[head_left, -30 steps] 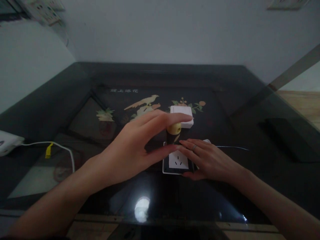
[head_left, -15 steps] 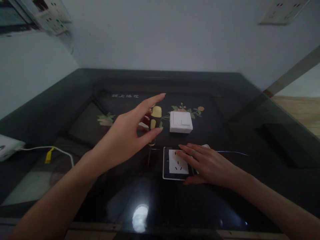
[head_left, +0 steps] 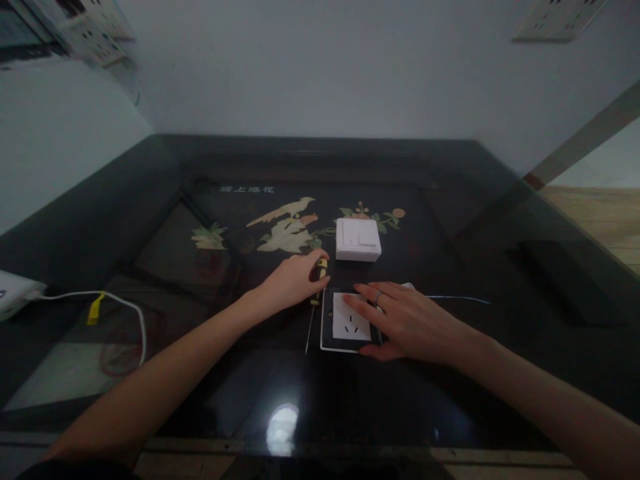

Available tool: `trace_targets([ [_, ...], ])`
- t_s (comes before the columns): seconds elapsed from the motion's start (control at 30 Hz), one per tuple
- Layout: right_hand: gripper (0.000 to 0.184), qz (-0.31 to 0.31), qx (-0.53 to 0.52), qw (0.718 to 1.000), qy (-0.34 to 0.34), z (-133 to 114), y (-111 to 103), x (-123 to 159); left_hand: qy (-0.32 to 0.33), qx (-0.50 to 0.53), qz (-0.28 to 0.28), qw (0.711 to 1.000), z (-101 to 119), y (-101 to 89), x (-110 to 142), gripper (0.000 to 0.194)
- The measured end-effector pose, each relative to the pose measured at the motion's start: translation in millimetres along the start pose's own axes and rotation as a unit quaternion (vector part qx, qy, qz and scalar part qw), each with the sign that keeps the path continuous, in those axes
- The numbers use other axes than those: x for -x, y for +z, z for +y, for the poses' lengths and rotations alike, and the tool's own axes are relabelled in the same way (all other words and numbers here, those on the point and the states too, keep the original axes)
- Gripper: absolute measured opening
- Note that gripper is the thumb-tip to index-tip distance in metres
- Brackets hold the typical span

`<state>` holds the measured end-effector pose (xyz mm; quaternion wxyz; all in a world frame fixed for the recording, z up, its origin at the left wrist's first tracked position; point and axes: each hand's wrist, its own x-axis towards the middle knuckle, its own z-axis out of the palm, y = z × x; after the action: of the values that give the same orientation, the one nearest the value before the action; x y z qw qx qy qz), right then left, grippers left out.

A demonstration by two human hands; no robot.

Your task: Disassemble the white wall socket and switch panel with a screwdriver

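Note:
My left hand (head_left: 301, 277) has its fingers and thumb around the handle of a yellow-and-black screwdriver (head_left: 320, 287). The thin shaft slants down toward me, low over the dark table, left of a wall socket (head_left: 353, 331). The socket has a white centre with slots, a dark surround and a white rim. Across its right part lies my right hand (head_left: 400, 317), thumb at the near side and fingers over the face, holding it; a ring shows on one finger. Beyond it sits a white wall switch on a box (head_left: 358, 239).
The glossy table (head_left: 240, 413) carries inlaid bird and flower decoration. At the left edge lies a white device (head_left: 17, 293) with a white cable (head_left: 125, 301) bearing a yellow tag. A dark flat object (head_left: 565, 283) rests at the right. A wall stands behind.
My left hand has come down and nearer the socket with the screwdriver, its fingers closing in around the handle. The right hand stays on the socket; the view has shifted slightly.

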<state>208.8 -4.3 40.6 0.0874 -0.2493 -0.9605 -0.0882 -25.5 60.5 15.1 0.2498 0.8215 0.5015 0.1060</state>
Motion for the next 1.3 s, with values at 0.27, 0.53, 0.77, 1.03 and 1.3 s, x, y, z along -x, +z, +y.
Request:
trace_targets([
  [0.27,0.067,-0.050,0.007,0.997,0.052,-13,-7,-3,0.009,-0.029,-0.002,1.000,2,4.1,1,0.046],
  [0.53,0.069,-0.123,0.016,0.989,0.083,-23,-20,-25,0.027,-0.030,0.053,0.998,19,-13.9,17,0.039],
  [0.77,0.058,-0.109,0.046,0.993,0.025,-22,-16,-26,0.095,0.143,0.054,0.984,24,-5.4,52,0.033],
  [1.03,0.058,-0.140,0.021,0.990,-0.004,-14,-23,-27,0.063,0.164,-0.049,0.983,17,7.2,68,0.092],
  [1.3,0.068,-0.111,-0.066,0.991,0.046,-2,-19,-13,0.076,0.154,-0.016,0.985,18,13.2,65,0.080],
])
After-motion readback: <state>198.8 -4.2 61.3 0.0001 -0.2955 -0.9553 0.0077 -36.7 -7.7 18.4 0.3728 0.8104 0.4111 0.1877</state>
